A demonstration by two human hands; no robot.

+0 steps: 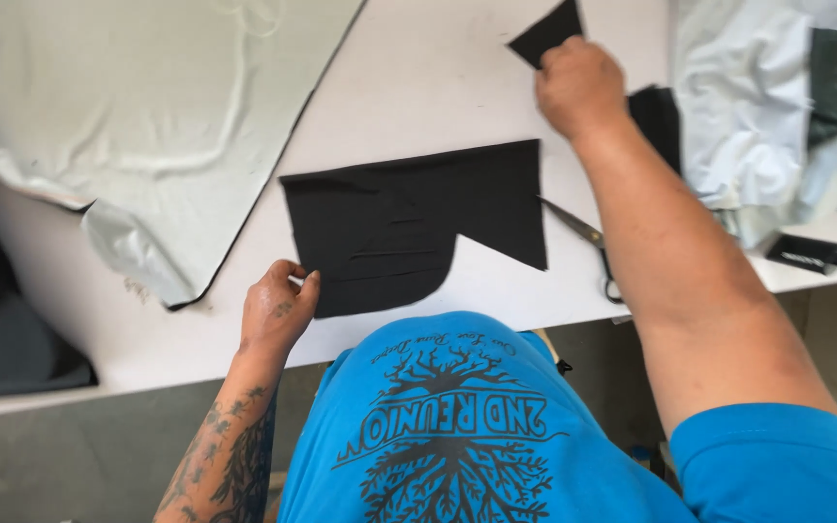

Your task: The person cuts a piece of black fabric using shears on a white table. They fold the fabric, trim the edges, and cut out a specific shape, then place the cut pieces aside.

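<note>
A cut piece of black fabric (409, 221) lies flat on the white table (418, 87) in front of me. My left hand (278, 310) pinches its near left corner between thumb and fingers. My right hand (580, 85) reaches to the far side of the table and grips a small black fabric scrap (546, 32). A pair of scissors (588, 242) lies on the table under my right forearm, partly hidden by it.
A large grey sheet of material (138, 107) covers the table's far left. Crumpled pale fabric (758, 107) is piled at the right with more black cloth (658, 121) beside it. A small black flat object (811, 254) sits near the right edge.
</note>
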